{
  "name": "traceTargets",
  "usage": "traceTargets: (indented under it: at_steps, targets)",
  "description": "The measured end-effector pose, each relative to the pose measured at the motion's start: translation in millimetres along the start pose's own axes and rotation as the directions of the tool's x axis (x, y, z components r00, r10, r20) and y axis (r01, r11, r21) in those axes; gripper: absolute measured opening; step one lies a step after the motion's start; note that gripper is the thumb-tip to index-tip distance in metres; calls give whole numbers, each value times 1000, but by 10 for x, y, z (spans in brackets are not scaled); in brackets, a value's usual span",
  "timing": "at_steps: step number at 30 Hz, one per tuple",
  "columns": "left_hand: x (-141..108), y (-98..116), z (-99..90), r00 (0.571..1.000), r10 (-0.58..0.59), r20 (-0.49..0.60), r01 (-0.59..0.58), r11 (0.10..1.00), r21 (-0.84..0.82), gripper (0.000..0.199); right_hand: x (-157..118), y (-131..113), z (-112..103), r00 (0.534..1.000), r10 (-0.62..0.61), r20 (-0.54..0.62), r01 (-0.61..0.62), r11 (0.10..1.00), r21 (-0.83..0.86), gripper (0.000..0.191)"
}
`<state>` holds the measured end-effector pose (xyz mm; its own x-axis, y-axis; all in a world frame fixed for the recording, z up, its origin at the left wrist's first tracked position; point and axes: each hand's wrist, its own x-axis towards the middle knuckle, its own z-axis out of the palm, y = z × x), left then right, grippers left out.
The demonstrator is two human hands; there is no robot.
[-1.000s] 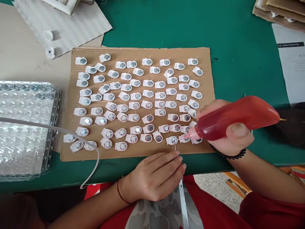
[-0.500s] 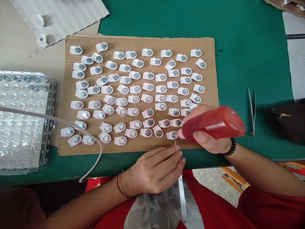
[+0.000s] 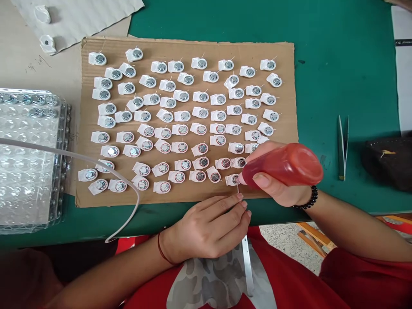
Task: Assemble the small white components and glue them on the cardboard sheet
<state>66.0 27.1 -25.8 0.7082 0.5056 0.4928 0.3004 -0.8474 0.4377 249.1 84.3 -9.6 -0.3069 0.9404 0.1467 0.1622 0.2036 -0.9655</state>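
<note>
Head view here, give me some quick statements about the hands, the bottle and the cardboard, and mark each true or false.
1. The right hand holds a red bottle. True.
2. The tweezers at far right lie on the cardboard. False: they lie on the green table, beside it.
3. A black beaded bracelet circles the right wrist. True.
4. The left hand is empty. False: it holds a slender tool.
</note>
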Motion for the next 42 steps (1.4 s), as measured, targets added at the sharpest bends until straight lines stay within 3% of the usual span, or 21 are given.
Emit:
traceTargets:
  at_steps: [5,13,27,33,38,42]
  targets:
    - [-14,8,30,998,-18,-58,18,1000,-11,15,-15,19,-5,999,32,-11,-32,999,-4,15]
    - [-13,-1,26,998,-26,-58,24,999,-28,16,-7,22,6,999,19,-51,-22,998,-53,20]
    - [22,-14,4,998,-29,-48,26,999,-47,16,17,14,0,982,-165,-91,142,966,-215,19]
    - [35,-10,12,999,-34,-39,31,997,-66,14,31,-3,-14,975,-214,-62,193,949,-249,15]
    - [49,-15,4,999,-33,-33,31,997,-64,13,45,-36,-46,950,-310,-25,272,869,-413,17]
    - [52,-18,-8,999,-30,-30,28,997,-69,12,43,-71,-74,962,-273,27,255,854,-453,18]
